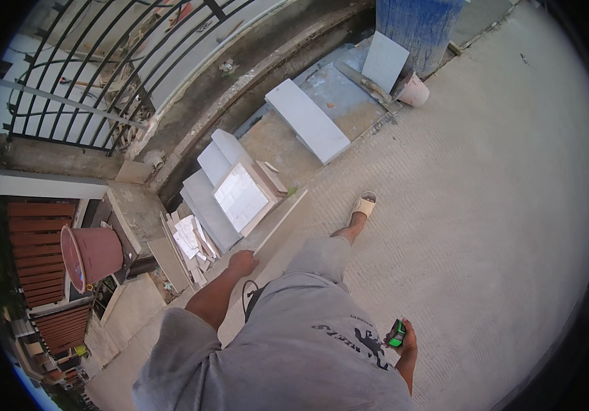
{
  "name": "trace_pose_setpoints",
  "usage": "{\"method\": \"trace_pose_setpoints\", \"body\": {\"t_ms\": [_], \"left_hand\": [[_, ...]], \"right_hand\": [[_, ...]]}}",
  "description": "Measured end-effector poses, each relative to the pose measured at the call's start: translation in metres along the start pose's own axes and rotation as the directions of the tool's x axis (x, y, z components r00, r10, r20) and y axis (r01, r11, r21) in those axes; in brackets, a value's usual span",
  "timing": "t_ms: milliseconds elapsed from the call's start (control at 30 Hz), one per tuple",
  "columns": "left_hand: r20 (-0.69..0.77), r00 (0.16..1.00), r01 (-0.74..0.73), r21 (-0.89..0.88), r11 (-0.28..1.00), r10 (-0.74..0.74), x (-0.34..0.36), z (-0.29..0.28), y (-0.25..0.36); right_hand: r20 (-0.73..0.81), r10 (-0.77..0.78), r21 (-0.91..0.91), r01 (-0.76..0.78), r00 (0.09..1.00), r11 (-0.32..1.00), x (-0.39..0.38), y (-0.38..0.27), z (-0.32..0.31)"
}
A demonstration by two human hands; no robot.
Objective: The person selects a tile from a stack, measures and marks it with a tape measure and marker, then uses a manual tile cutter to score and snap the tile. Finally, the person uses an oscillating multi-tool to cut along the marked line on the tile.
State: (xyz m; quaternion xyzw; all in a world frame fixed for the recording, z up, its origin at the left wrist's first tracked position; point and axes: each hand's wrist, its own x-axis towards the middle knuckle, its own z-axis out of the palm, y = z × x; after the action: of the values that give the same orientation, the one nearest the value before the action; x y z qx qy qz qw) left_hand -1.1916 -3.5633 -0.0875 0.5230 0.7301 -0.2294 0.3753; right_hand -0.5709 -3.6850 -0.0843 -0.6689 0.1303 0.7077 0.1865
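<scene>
My left hand [243,263] is closed at the near end of a long, thin, light-coloured board [282,220]. The board shows nearly edge-on and slants away toward the upper right, beside the stacked tiles. On my other side, my right hand [409,340] has its fingers wrapped round a green and black tape measure [396,333], held near the hem of my grey shirt. A stack of tiles [241,197] with a glossy white top lies just beyond my left hand. Scraps of cut tile [193,240] are piled to its left.
A pale slab [308,120] lies across the ledge ahead. Farther off are a blue barrel [418,31], a leaning tile [385,60] and a small pinkish bucket [413,90]. A large reddish tub [92,255] stands at left, below a black metal fence [95,89]. Grooved concrete [486,205] stretches to the right.
</scene>
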Motion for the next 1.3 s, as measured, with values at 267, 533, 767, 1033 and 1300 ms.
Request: {"method": "trace_pose_setpoints", "body": {"t_ms": [267, 533, 767, 1033, 1300], "left_hand": [[0.003, 0.99, -0.138, 0.138, 0.981, 0.139, 0.138, -0.131, 0.212], [0.003, 0.981, -0.188, 0.296, 0.937, 0.196, 0.259, -0.263, 0.418], [-0.005, 0.981, -0.178, 0.343, 0.922, 0.192, 0.3, -0.323, 0.57], [0.02, 0.989, -0.147, 0.253, 0.956, 0.147, 0.341, -0.372, 0.737], [0.119, 0.989, -0.105, 0.169, 0.98, 0.086, 0.44, -0.401, 0.885]], "right_hand": [[-0.005, 0.037, -0.007, -0.037, 0.999, 0.999, -0.036, -0.1, 0.031], [0.01, -0.049, 0.335, 0.043, 0.999, 0.941, -0.019, -0.272, 0.018], [-0.004, -0.104, 0.225, 0.103, 0.995, 0.969, 0.074, -0.391, -0.071], [-0.129, -0.077, 0.156, 0.097, 0.989, 0.983, 0.043, -0.734, -0.142], [-0.14, -0.237, 0.123, 0.254, 0.961, 0.959, 0.053, -1.0, -0.195]]}}
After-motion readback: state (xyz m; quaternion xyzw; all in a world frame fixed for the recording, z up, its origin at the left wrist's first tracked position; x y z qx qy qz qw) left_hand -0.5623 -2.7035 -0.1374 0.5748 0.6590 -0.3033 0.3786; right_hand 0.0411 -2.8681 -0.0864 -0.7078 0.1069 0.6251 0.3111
